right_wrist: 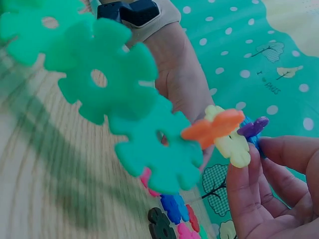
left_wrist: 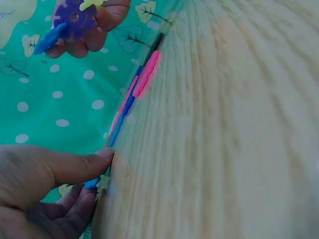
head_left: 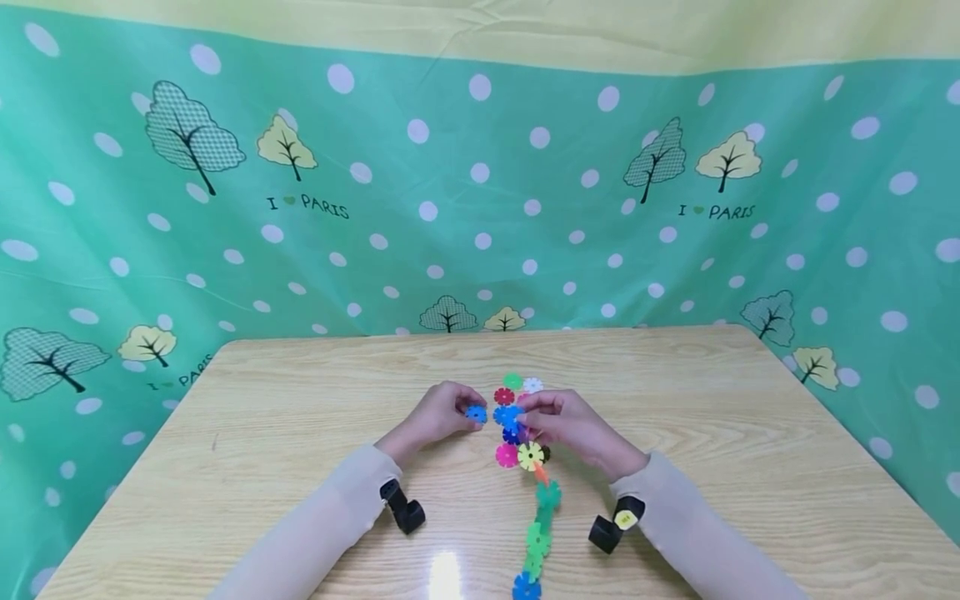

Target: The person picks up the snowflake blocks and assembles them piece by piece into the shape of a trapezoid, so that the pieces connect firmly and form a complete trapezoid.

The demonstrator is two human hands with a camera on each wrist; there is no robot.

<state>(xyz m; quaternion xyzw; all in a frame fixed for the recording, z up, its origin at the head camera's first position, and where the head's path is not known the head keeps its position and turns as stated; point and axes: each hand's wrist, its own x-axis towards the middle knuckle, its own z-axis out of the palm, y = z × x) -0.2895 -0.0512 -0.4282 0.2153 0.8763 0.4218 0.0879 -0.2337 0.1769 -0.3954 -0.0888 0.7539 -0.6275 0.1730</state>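
My left hand [head_left: 444, 412] pinches a blue slotted disc [head_left: 476, 413] between thumb and fingers, close over the table; in the left wrist view the thumb covers most of this disc [left_wrist: 91, 183]. To its right, my right hand [head_left: 566, 423] holds the far end of a chain of interlocking flower-shaped discs. At that end a blue disc [head_left: 507, 416] and a purple disc [left_wrist: 75, 19] are joined. A yellow disc [right_wrist: 233, 147], an orange disc [right_wrist: 213, 127] and several green discs [right_wrist: 107, 72] follow. The chain runs toward me, ending in view with a blue disc [head_left: 527, 587].
Loose discs lie on the wooden table [head_left: 300, 467] around the right hand, among them a red one [head_left: 504, 397], a light green one [head_left: 513, 381], a white one [head_left: 532, 385] and a pink one [head_left: 507, 455]. A patterned green curtain [head_left: 480, 208] hangs behind the table.
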